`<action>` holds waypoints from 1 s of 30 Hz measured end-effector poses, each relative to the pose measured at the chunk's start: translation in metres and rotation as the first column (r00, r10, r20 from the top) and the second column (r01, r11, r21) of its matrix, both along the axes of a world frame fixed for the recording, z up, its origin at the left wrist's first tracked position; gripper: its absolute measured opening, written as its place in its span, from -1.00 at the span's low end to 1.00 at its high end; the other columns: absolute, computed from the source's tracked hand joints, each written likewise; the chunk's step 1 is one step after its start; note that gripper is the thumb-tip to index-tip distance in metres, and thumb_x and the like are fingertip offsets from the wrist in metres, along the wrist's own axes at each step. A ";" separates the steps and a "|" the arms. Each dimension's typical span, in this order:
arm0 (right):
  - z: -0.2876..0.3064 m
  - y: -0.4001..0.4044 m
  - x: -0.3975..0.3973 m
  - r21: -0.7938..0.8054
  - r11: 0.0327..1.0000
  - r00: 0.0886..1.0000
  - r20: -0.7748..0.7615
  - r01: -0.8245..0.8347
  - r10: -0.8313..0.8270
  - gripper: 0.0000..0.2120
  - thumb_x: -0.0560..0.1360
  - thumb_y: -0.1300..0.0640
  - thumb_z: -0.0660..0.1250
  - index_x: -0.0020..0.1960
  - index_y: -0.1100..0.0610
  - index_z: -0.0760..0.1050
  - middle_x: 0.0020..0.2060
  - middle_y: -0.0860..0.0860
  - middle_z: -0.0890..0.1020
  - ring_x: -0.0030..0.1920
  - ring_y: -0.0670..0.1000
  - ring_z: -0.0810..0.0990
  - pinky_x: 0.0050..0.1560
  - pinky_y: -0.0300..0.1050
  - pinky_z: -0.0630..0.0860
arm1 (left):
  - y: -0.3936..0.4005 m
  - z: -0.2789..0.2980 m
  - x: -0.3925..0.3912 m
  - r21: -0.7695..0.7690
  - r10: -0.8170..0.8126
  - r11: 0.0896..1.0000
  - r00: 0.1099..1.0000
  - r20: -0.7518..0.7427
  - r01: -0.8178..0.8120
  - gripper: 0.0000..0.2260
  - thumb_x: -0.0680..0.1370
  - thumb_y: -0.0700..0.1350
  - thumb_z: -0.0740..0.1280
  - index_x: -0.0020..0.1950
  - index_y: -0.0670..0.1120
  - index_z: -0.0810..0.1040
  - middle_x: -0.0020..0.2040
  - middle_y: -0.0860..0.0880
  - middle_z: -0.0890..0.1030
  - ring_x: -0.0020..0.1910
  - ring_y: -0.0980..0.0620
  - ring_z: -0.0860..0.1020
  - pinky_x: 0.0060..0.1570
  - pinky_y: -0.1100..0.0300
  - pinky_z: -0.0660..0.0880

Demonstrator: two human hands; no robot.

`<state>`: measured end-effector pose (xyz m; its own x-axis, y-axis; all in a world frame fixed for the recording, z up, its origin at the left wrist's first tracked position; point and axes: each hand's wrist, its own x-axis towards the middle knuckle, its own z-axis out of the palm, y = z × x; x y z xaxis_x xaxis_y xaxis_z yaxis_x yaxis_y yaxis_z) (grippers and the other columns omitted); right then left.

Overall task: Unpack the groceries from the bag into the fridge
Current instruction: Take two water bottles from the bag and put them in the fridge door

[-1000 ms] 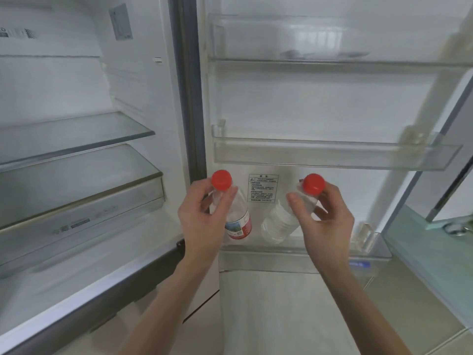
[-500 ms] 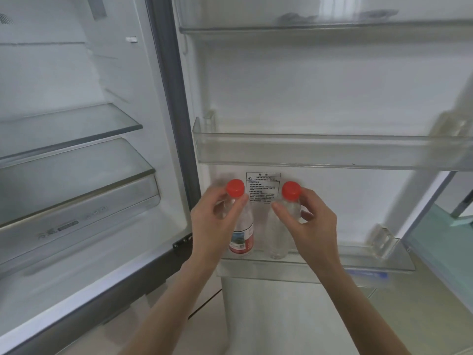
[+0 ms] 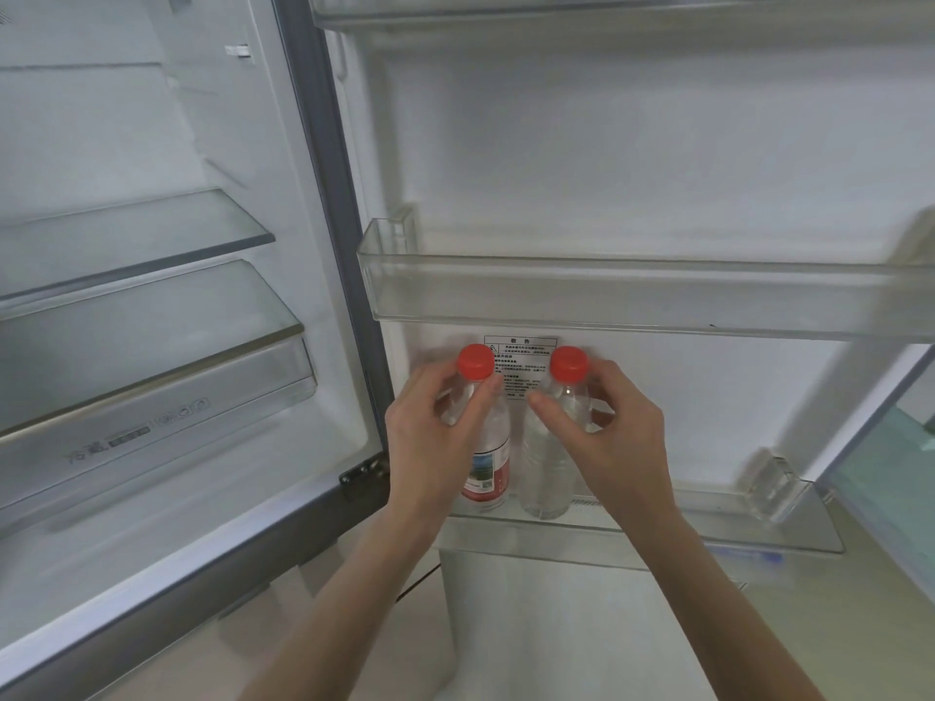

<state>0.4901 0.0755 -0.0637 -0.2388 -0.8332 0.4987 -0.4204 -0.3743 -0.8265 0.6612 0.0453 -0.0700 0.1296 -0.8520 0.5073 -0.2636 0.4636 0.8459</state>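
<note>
Two clear water bottles with red caps stand upright, just beside each other, in the bottom door bin [image 3: 657,528] of the open fridge. The labelled bottle [image 3: 488,462] is on the left; the unlabelled bottle [image 3: 549,462] is on the right. The left hand [image 3: 430,437] grips the labelled bottle near its shoulder, fingers curled round it. The right hand [image 3: 612,437] grips the other likewise. A warning sticker [image 3: 521,351] sits on the door liner behind the caps. The middle door bin [image 3: 632,296] hangs above. Glass shelves [image 3: 136,235] lie in the cabinet at left.

The lowest door shelf [image 3: 708,523] carries two red-capped bottles [image 3: 488,447] — upright, side by side.
</note>
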 end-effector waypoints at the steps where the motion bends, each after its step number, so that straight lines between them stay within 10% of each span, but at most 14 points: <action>1: 0.000 0.000 -0.001 -0.004 1.000 1.000 -0.010 0.001 -0.001 -0.57 0.44 -0.02 0.58 0.25 -0.12 0.54 0.06 -0.29 0.68 0.09 -0.26 0.63 0.04 -0.49 0.50 | 0.001 0.000 -0.001 0.001 0.005 1.000 1.000 0.011 -0.005 -0.71 0.52 0.12 0.46 0.18 0.03 0.66 0.07 0.16 0.67 0.12 0.14 0.65 0.16 0.06 0.63; 9: -0.002 -0.002 -0.007 -0.005 0.999 0.993 -0.110 -0.044 0.043 -0.51 0.51 -0.19 0.45 0.34 0.02 0.52 0.14 -0.19 0.67 0.15 -0.21 0.64 0.18 -0.36 0.54 | 0.002 0.008 0.003 0.004 0.002 1.000 0.991 0.130 -0.002 -0.75 0.57 0.10 0.44 0.21 0.05 0.62 0.07 0.17 0.66 0.10 0.16 0.64 0.14 0.05 0.61; 19: 0.004 0.003 0.009 -0.422 0.892 0.794 -0.482 0.159 -0.369 -0.38 0.66 -0.25 0.19 0.36 0.30 0.48 0.24 0.24 0.60 0.30 0.23 0.52 0.42 0.04 0.35 | 0.041 0.029 0.040 -0.042 0.220 0.974 0.881 0.419 -0.223 -0.61 0.60 0.25 0.24 0.34 0.10 0.52 0.14 0.21 0.60 0.13 0.24 0.56 0.14 0.20 0.56; 30: 0.022 0.061 0.121 -0.363 0.882 0.783 -0.622 -0.302 0.012 -0.50 0.61 -0.10 0.31 0.42 0.20 0.51 0.34 0.10 0.60 0.41 0.12 0.52 0.52 0.14 0.32 | 0.162 0.031 0.145 -0.287 0.529 0.837 0.554 0.643 -0.466 -0.66 0.63 0.02 0.33 0.33 -0.12 0.58 0.21 -0.04 0.62 0.17 -0.07 0.58 0.15 0.07 0.53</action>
